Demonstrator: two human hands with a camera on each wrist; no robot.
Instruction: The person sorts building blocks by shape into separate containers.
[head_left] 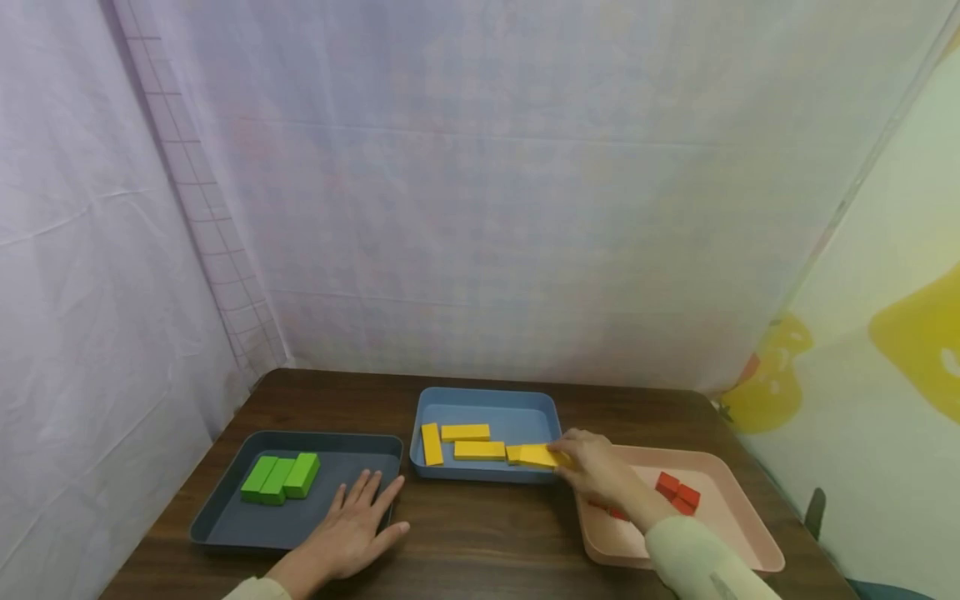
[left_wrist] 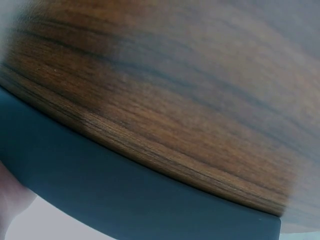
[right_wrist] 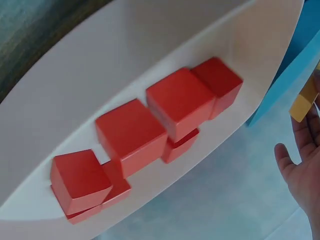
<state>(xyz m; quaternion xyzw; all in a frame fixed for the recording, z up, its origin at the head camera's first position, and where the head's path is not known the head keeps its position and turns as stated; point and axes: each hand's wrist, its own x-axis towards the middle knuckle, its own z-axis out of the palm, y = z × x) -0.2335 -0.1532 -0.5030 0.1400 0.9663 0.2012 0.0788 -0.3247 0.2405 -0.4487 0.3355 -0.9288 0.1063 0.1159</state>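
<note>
Over the right end of the blue tray (head_left: pixel 487 475), my right hand (head_left: pixel 600 473) pinches a yellow block (head_left: pixel 562 459) with its fingertips. The same block (right_wrist: pixel 302 104) shows at the fingers in the right wrist view, at the right edge. Several other yellow blocks (head_left: pixel 478 451) lie in that tray, one right against the held block. My left hand (head_left: pixel 352 529) lies with spread fingers over the right rim of the dark grey tray (head_left: pixel 225 521). Three green blocks (head_left: pixel 277 479) sit side by side in this tray. The left wrist view mostly shows the tray's side wall (left_wrist: pixel 125 185).
A pink tray (head_left: pixel 738 508) stands under my right forearm, with red blocks (head_left: pixel 678 492) in it. Several red blocks (right_wrist: pixel 132 135) fill the right wrist view, some stacked. All three trays are on a dark wooden table (head_left: pixel 487 533), with white curtains (head_left: pixel 487 208) behind and left.
</note>
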